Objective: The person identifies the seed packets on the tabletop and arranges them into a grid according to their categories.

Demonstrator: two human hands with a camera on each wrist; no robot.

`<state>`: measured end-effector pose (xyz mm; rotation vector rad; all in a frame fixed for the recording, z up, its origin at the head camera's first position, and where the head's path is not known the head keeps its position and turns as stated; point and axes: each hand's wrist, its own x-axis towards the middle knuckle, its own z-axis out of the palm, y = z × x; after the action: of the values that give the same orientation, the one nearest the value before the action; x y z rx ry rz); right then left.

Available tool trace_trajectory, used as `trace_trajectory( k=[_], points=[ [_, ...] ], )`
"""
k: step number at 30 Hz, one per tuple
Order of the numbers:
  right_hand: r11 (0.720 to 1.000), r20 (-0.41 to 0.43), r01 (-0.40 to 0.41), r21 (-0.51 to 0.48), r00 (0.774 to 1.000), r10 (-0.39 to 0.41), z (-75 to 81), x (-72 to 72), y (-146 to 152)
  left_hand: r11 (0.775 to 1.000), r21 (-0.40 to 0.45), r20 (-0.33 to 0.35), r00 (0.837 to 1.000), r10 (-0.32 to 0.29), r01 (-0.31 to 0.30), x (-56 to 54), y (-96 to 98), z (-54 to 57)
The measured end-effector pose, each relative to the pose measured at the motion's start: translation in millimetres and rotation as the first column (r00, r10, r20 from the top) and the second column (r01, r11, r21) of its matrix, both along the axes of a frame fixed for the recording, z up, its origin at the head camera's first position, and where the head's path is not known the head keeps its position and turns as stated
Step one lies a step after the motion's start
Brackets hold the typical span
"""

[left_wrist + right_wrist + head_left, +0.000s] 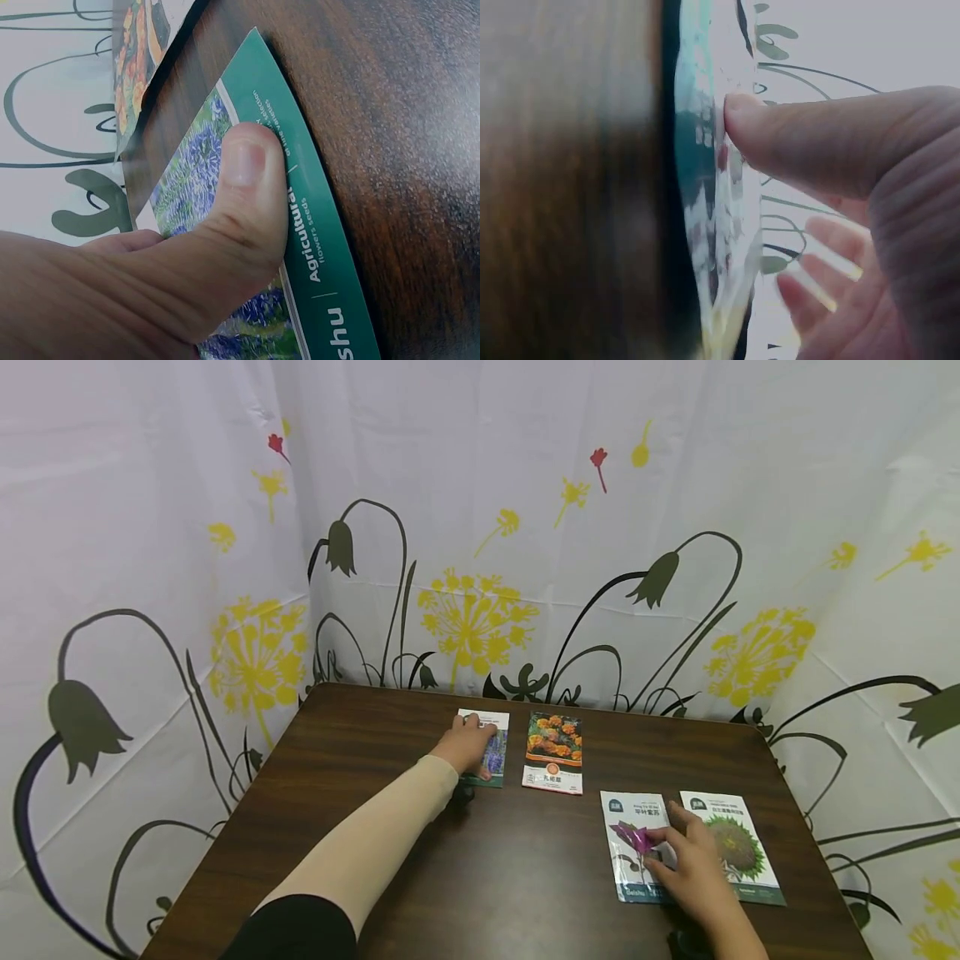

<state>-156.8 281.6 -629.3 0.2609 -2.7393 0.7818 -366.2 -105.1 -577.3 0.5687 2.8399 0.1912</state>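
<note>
In the head view my left hand [463, 747] rests on a seed packet with blue-purple flowers [497, 752] near the far edge. Its thumb presses the printed face beside the green band, as the left wrist view shows; the other fingertips are mostly hidden there. My right hand [693, 864] reaches over a white seed packet with a purple leafy plant [626, 852] at the near right. The right thumb [754, 127] touches that packet's face, while the other fingers spread apart from it.
Between the hands, toward the back, lies a marigold seed packet [553, 752]. A packet with a green round flower head [738, 843] lies to the right, partly behind my right hand. The brown wooden table [480, 877] meets a flower-printed curtain [480, 527] behind it.
</note>
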Motion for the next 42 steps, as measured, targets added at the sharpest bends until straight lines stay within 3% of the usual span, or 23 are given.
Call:
trace_trajectory(
  k=[6,10,12,13,17,19,20,24,28,29,33,42],
  points=[
    [0.992,0.065,-0.122,0.02,0.991,0.121,1.3,-0.5,-2,1.0,0.02,0.0,1.0,0.0,0.0,-0.5,-1.2,0.1],
    [0.988,0.118,-0.145,-0.053,0.981,0.151,4.5,0.9,-3,1.0,0.018,0.002,1.0,-0.003,0.003,-0.8,-0.6,0.4],
    [0.979,0.16,-0.18,-0.098,0.968,0.194,6.2,1.4,-5,1.0,0.005,0.009,1.0,-0.003,0.003,-1.9,0.1,-1.9],
    [0.973,0.179,-0.199,-0.115,0.96,0.217,7.2,1.5,-7,1.0,0.016,-0.008,1.0,-0.017,0.017,-9.3,-2.9,-16.0],
    [0.954,0.264,-0.262,-0.142,0.919,0.292,11.1,1.0,-22,1.0,-0.008,-0.004,1.0,-0.021,0.021,-10.6,-2.4,-18.0],
    [0.946,0.267,-0.296,-0.132,0.908,0.322,11.9,1.2,-33,1.0,-0.015,-0.001,1.0,-0.028,0.028,-10.4,-2.2,-17.0],
    [0.941,0.26,-0.315,-0.125,0.905,0.337,11.9,1.5,-39,0.999,-0.035,0.026,1.0,-0.014,0.015,-3.7,1.3,-3.2],
    [0.918,0.217,-0.379,-0.116,0.893,0.395,10.2,4.1,-60,1.0,-0.011,0.048,0.999,-0.008,0.008,-9.8,1.0,-11.6],
    [0.905,0.209,-0.416,-0.089,0.881,0.425,7.8,6.7,-77,1.0,0.026,0.065,0.998,-0.001,0.0,-8.1,0.5,-15.0],
    [0.903,0.214,-0.422,-0.085,0.877,0.43,7.5,7.0,-81,1.0,0.026,0.078,0.997,0.002,-0.004,-3.4,1.5,-8.9],
    [0.895,0.214,-0.441,-0.073,0.869,0.445,7.2,8.0,-91,0.999,0.034,0.075,0.997,-0.007,0.005,1.5,0.5,-6.0],
    [0.885,0.181,-0.46,-0.064,0.867,0.464,6.7,8.5,-105,1.0,0.017,0.106,0.994,-0.02,0.018,-0.7,-2.7,-2.0]
  ],
)
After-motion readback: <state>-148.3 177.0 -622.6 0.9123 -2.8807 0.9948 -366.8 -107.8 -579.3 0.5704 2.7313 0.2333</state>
